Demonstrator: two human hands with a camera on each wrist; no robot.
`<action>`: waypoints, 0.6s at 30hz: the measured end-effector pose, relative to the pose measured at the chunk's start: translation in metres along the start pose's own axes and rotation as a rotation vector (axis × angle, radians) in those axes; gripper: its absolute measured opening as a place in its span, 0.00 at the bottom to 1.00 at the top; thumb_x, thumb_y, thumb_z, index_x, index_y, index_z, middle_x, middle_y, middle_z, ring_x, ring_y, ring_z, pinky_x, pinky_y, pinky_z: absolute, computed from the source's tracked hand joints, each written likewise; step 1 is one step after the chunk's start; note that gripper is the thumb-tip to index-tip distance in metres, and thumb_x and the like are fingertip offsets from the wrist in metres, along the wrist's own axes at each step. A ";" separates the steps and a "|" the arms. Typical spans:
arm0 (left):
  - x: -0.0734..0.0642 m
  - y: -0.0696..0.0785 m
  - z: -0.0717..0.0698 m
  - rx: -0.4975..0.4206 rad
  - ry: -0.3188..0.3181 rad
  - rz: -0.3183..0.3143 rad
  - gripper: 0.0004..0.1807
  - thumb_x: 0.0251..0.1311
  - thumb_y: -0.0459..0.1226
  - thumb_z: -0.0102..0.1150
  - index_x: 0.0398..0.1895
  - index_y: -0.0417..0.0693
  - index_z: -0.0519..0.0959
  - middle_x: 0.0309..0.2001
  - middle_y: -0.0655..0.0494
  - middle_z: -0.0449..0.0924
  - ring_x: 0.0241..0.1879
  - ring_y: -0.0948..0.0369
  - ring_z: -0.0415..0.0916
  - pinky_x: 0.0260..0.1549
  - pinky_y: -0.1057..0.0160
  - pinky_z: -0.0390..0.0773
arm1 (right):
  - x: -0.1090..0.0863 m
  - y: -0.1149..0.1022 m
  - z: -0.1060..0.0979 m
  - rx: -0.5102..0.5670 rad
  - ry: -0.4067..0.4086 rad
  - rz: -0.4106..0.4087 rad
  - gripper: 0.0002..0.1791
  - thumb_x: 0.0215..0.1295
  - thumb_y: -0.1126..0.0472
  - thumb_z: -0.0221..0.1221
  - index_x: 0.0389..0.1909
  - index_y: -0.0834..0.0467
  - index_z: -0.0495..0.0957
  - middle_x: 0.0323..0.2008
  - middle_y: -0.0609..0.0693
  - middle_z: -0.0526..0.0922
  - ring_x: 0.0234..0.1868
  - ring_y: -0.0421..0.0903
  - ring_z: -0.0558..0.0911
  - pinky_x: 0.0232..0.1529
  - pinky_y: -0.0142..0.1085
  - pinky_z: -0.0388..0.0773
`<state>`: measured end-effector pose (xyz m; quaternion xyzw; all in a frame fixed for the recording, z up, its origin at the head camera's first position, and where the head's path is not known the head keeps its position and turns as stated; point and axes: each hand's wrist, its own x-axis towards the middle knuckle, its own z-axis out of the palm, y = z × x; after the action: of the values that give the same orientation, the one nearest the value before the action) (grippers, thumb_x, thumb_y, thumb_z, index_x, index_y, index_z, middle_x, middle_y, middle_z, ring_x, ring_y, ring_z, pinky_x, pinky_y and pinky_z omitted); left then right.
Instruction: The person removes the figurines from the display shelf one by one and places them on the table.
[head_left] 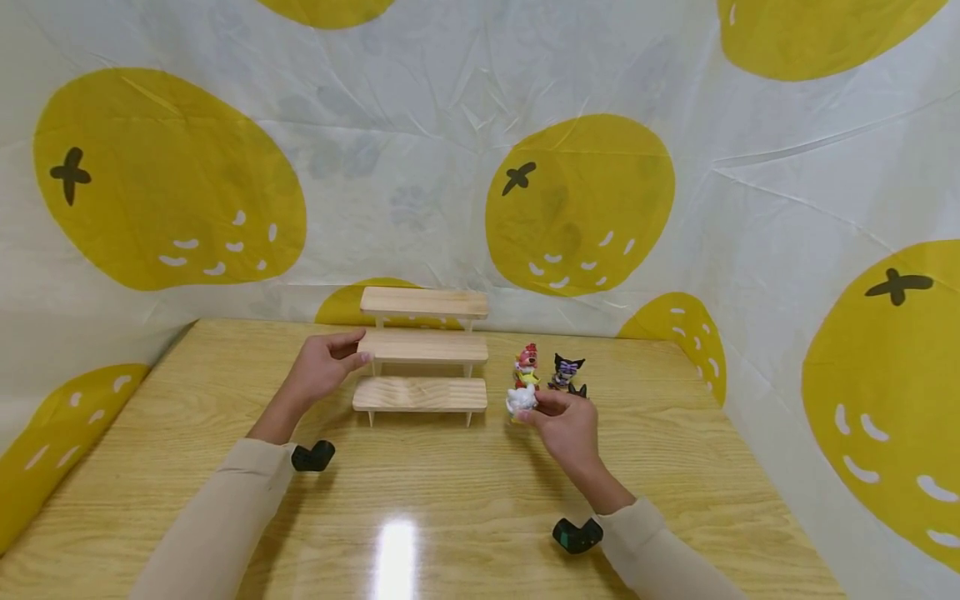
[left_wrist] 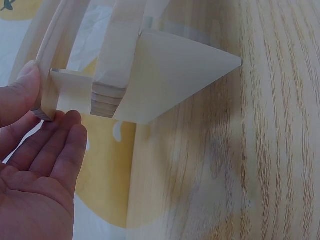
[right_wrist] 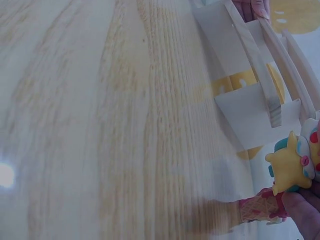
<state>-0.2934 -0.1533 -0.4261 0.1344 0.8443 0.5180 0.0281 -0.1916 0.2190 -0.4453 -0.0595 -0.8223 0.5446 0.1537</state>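
A three-tier wooden display stand (head_left: 420,393) with pale side supports stands near the back of the table. My left hand (head_left: 321,367) grips the left end of its middle board. In the left wrist view the thumb lies on one face of that board (left_wrist: 47,100) and fingertips touch the other side. To the stand's right, my right hand (head_left: 570,427) pinches a small white-headed figurine (head_left: 521,402) between thumb and fingers. The right wrist view shows this figurine's yellow and teal body (right_wrist: 290,162); its head is partly cut off by the frame edge.
Just behind the held figurine is a red and yellow figurine (head_left: 527,360). A black-eared figurine with a purple bow (head_left: 566,369) stands farther right, and another dark-eared one (head_left: 577,390) is partly hidden by my right hand. A lemon-print cloth (head_left: 420,167) hangs behind the wooden table (head_left: 450,500).
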 end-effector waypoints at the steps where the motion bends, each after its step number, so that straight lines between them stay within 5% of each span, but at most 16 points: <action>1: 0.000 0.000 0.000 0.000 0.001 -0.001 0.32 0.76 0.41 0.59 0.78 0.43 0.66 0.78 0.42 0.64 0.74 0.43 0.69 0.67 0.41 0.76 | 0.000 0.000 0.000 -0.001 0.000 0.005 0.18 0.55 0.69 0.77 0.48 0.68 0.88 0.49 0.67 0.89 0.46 0.56 0.91 0.40 0.25 0.86; 18: 0.000 -0.001 0.000 0.015 0.002 0.005 0.32 0.76 0.41 0.60 0.78 0.41 0.66 0.78 0.42 0.65 0.73 0.43 0.71 0.67 0.42 0.77 | -0.002 0.007 -0.001 -0.008 0.007 0.032 0.21 0.55 0.70 0.76 0.51 0.69 0.87 0.51 0.68 0.88 0.49 0.59 0.90 0.41 0.30 0.88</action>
<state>-0.2937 -0.1539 -0.4267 0.1360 0.8480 0.5117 0.0252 -0.1895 0.2217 -0.4515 -0.0751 -0.8230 0.5434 0.1474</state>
